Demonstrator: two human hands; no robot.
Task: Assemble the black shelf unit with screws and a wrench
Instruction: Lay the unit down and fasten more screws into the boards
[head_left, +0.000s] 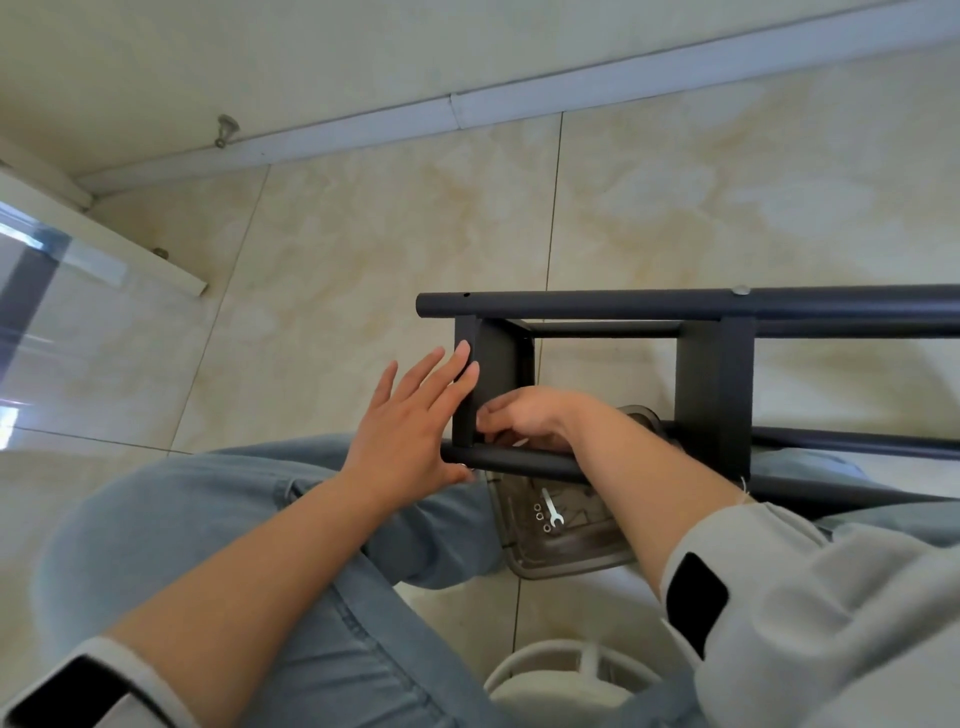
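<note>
We're looking down at the black shelf unit (701, 312), lying on its side across our lap, its long tubes running off to the right and two flat panels standing between them. We brace the end panel (493, 374) with our left hand (410, 426): fingers straight and spread, fingertips pressed flat on the panel's outer face, thumb down by the near tube (519, 464). Nothing is gripped there, it's a pure steadying push. Our right hand (524, 418) reaches inside the frame, fingers curled in at the corner where panel meets near tube; it looks like we're pinching a screw or nut, but the piece itself is hidden, so we can't say for sure. To do this well, we'd keep the panel square to the tube with that left palm and start the thread by fingertip before any tool comes in. Below the frame, in the clear tray (566, 564), the wrench (550, 508) lies untouched beside three small washers (540, 516), just under our right wrist.
</note>
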